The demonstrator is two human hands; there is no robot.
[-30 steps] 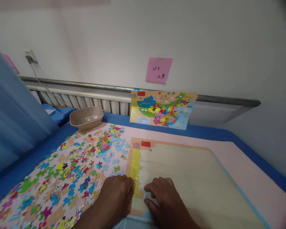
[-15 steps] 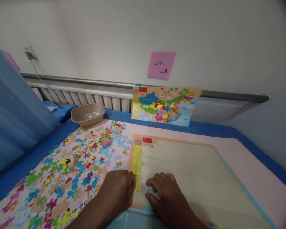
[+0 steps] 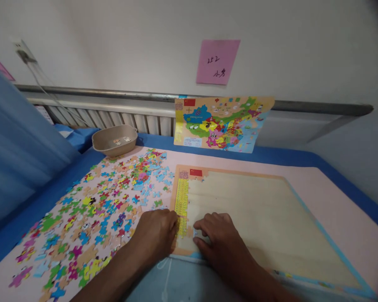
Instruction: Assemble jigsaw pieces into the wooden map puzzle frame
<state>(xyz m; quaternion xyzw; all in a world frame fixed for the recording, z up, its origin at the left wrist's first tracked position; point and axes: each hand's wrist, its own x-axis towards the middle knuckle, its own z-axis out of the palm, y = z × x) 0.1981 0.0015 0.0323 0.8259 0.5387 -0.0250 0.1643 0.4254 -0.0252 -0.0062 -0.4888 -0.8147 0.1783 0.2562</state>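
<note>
As the view dips, left hand (image 3: 159, 230) and right hand (image 3: 219, 235) stay put; puzzle board (image 3: 239, 205) looks unchanged (grips: cannot tell).

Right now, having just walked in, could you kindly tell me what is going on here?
A person has both hands at a puzzle board. The left hand is curled at its left edge, near a yellow strip; whether it holds anything is hidden. The right hand is over the board, thumb and forefinger apart near a pale blue piece. Loose pieces lie to the left.
</note>
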